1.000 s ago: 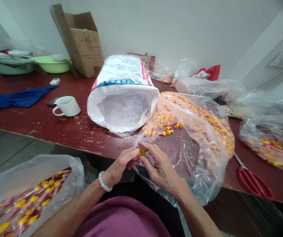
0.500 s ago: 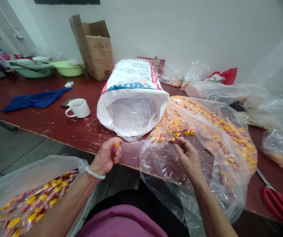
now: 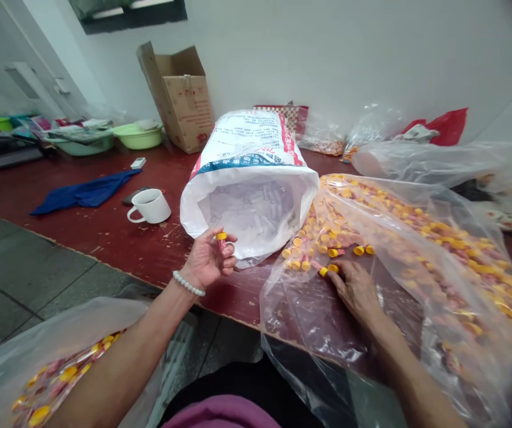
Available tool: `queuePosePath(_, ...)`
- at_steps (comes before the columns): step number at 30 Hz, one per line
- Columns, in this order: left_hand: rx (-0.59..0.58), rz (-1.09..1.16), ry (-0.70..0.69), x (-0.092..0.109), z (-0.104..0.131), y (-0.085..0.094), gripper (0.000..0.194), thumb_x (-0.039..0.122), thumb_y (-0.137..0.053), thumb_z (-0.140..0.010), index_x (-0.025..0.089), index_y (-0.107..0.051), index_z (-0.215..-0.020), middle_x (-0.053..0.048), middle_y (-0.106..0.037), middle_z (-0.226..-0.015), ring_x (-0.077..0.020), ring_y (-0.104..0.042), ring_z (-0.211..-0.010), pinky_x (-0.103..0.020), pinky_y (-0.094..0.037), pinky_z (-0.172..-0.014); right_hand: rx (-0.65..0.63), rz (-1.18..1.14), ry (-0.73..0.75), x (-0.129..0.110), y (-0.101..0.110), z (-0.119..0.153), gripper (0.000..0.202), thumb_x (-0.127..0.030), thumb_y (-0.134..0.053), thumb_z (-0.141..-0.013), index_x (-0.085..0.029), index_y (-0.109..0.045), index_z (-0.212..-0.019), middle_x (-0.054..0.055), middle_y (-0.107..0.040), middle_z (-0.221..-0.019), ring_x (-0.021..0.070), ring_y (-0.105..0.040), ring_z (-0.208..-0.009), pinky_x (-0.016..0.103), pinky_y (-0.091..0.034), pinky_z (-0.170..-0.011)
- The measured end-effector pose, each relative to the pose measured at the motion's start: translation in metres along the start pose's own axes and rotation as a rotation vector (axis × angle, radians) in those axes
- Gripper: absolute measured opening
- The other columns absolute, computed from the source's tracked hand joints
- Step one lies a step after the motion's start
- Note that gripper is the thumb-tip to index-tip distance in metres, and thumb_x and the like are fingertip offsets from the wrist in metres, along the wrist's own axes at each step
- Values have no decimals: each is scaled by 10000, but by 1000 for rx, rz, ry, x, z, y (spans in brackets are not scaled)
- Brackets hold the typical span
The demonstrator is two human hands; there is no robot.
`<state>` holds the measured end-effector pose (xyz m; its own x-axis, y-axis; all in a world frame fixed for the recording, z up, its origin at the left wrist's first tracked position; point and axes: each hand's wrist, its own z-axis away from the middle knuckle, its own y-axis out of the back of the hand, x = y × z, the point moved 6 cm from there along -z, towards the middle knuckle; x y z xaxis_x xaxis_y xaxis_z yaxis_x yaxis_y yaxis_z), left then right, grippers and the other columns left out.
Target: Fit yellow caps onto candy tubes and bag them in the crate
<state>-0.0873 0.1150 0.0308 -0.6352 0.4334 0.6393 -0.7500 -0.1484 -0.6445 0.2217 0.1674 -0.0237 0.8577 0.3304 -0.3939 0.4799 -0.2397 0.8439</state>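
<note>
My left hand (image 3: 206,258), with a pale bead bracelet at its wrist, has its fingers curled round a small red-patterned tube (image 3: 222,240) with a yellow cap. It is in front of the mouth of a white printed sack (image 3: 249,139). Inside that sack, clear tube-like pieces (image 3: 267,208) can be made out. On the right, my right hand (image 3: 358,288) pinches at a yellow-capped tube (image 3: 333,268) lying on clear plastic; the fingers partly cover it. Many similar tubes fill the large clear bag (image 3: 416,232) beside it.
A white mug (image 3: 151,206) and a blue cloth (image 3: 86,191) are on the red table (image 3: 148,249). Behind stand a cardboard box (image 3: 187,107) and a green basin (image 3: 138,138). Another bag of capped tubes (image 3: 72,371) is low at left. A red bag (image 3: 449,126) lies at back right.
My left hand has risen towards the sack mouth, and the tube in it shows more clearly. My right hand stays by the loose tubes. The view has shifted.
</note>
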Motion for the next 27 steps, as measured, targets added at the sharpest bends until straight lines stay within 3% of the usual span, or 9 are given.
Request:
queuePosePath(4, 2, -39, 20, -2, -9, -1, 316, 478, -580, -719, 164, -559, -698, 34, -416, -467, -127, -409, -391, -242, -302, -389, 87, -149, -146, 0, 23, 9, 420, -554, -417, -826, -195, -629, -874, 94, -632, -880, 227, -577, -805, 361, -450, -753)
queuePosePath(10, 333, -371, -270, 31, -34, 16, 197, 384, -539, -675, 191, -503, -688, 68, -341, -408, -98, -319, -327, -219, -248, -364, 144, -486, -485, 7, 37, 36, 536, -602, -479, -794, -183, -590, -1108, 35, -624, -713, 168, -550, -591, 294, -437, -569)
queuePosePath(15, 520, -580, -440, 53, -65, 15, 323, 420, -649, -640, 203, -482, -811, 84, -408, -501, -62, -328, -363, -189, -247, -401, 148, -1022, -669, 4, 27, 54, 487, -536, -683, -693, -200, -603, -1036, 26, -628, -777, 127, -548, -601, 206, -450, -457)
queuePosePath(18, 642, -758, -450, 56, -85, 19, 399, 350, -739, -575, 203, -451, -808, 50, -473, -580, -94, -430, -462, -218, -310, -478, 183, -1191, -747, -4, 26, 59, 503, -444, -780, -623, -212, -596, -1030, 33, -657, -855, 127, -590, -699, 184, -500, -514)
queuePosePath(22, 807, -1001, -462, 60, -106, 31, 392, 328, -753, -566, 196, -432, -749, -95, -576, -778, -234, -562, -819, -270, -323, -589, 173, -1333, -796, -15, 23, 64, 467, -406, -803, -612, -200, -609, -984, 27, -664, -885, 102, -590, -697, 171, -523, -558)
queuePosePath(24, 828, -1108, -435, 62, -115, 35, 363, 364, -738, -582, 191, -441, -700, -134, -585, -824, -275, -552, -903, -289, -322, -619, 172, -1378, -791, -18, 21, 66, 447, -408, -800, -617, -191, -612, -959, 18, -660, -858, 86, -570, -658, 156, -511, -534)
queuePosePath(27, 789, -1230, -381, 61, -123, 36, 303, 358, -718, -596, 183, -472, -616, -98, -586, -731, -257, -566, -836, -285, -328, -617, 198, -1415, -796, -19, 19, 69, 426, -407, -803, -614, -186, -620, -929, -12, -633, -787, 67, -533, -609, 138, -488, -496)
